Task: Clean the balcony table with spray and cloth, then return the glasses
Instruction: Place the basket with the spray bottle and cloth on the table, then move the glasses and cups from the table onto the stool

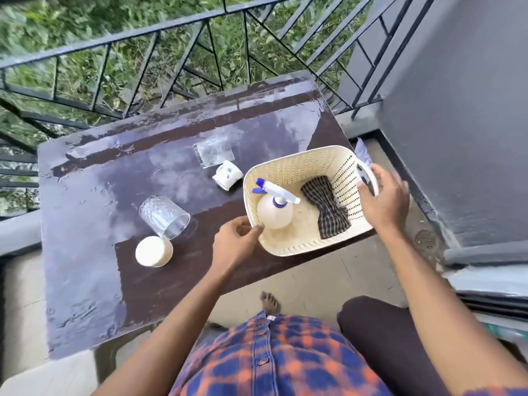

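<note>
Cream plastic, the basket [303,167] sat at the table's [85,281] near right edge, the left hand [233,247] pinching its near-left rim and the right hand [384,201] gripping the far-right handle. The spray [274,212] stood just right of the left fingers [253,231], nozzle pointing far-left; the cloth [325,207] lay nearer the right hand.

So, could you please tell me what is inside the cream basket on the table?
The basket holds a spray bottle and a checked cloth. Whatever lies beneath either of them is covered.
</note>
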A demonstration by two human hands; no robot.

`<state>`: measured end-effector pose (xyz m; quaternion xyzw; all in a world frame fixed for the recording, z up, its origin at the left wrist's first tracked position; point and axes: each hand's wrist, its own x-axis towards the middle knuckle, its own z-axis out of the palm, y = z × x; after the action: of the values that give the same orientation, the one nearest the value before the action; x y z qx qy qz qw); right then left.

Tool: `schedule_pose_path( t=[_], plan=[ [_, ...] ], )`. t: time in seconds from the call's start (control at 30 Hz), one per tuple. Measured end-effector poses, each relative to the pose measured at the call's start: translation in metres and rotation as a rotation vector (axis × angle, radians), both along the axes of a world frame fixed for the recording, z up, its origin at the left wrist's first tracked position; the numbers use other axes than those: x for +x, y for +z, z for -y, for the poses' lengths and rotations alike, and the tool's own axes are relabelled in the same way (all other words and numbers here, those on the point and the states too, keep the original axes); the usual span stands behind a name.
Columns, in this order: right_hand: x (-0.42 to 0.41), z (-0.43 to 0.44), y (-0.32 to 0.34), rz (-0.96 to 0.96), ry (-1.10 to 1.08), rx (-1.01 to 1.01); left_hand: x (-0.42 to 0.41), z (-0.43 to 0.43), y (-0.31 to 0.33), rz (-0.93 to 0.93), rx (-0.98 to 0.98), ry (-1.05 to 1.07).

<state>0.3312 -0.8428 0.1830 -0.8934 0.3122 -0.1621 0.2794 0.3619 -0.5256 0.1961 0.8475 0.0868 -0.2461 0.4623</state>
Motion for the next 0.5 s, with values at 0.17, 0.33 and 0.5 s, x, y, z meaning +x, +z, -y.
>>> schedule_pose_path(
  t=[0.17, 0.33, 0.5],
  plan=[
    [0.043, -0.048, 0.04, 0.327, 0.25, -0.03, 0.009, -0.05, 0.013, 0.118, 0.001, 0.046],
    [0.116, -0.137, 0.079, 0.362, 0.598, 0.132, 0.024, -0.127, 0.009, 0.309, 0.252, 0.034],
    [0.208, -0.216, 0.064, -0.16, 0.946, 0.059, 0.056, -0.187, 0.005, 0.45, 0.43, -0.088]
  ],
)
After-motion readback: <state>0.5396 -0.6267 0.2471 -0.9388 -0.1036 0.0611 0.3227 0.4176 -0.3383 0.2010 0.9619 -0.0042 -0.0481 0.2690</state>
